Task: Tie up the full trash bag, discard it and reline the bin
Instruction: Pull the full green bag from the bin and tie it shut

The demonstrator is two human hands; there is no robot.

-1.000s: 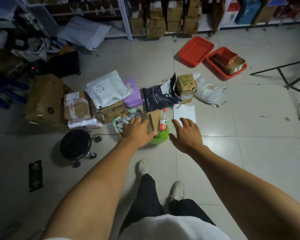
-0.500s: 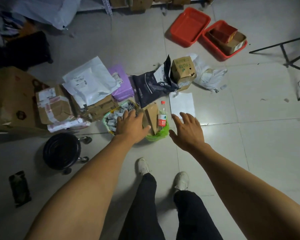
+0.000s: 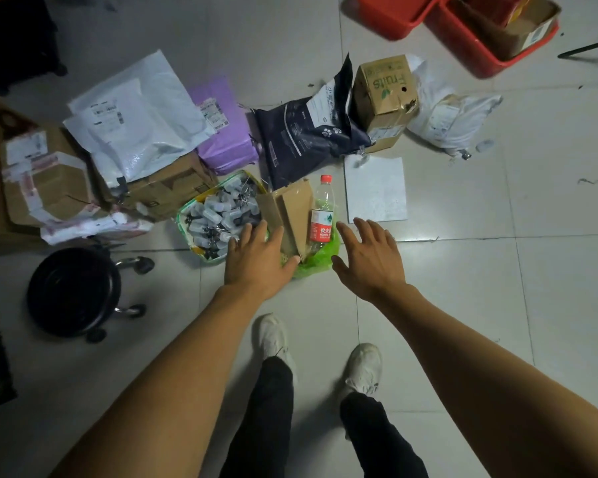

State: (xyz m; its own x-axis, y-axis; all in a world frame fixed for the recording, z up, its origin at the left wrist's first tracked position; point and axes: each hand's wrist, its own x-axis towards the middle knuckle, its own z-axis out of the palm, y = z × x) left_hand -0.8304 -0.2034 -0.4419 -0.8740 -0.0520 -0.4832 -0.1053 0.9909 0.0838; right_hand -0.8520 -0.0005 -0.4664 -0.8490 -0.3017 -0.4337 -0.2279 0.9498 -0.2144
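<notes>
Your left hand (image 3: 256,262) lies spread, fingers straight, over the near rim of the green bag (image 3: 313,265), gripping nothing; whether it touches the contents cannot be told. Your right hand (image 3: 368,258) hovers open just beside the bag's right edge, fingers fanned, holding nothing. The bag sits on the floor (image 3: 463,270) ahead of your shoes (image 3: 273,339), untied and full: small white vials (image 3: 218,215) on its left side, folded cardboard (image 3: 289,215) in the middle, a red-labelled bottle (image 3: 321,219) upright at the right. Parcels and a "Fruits" box (image 3: 385,94) lie behind it. A black stool (image 3: 73,291) stands to the left, red crates (image 3: 463,36) far right.
</notes>
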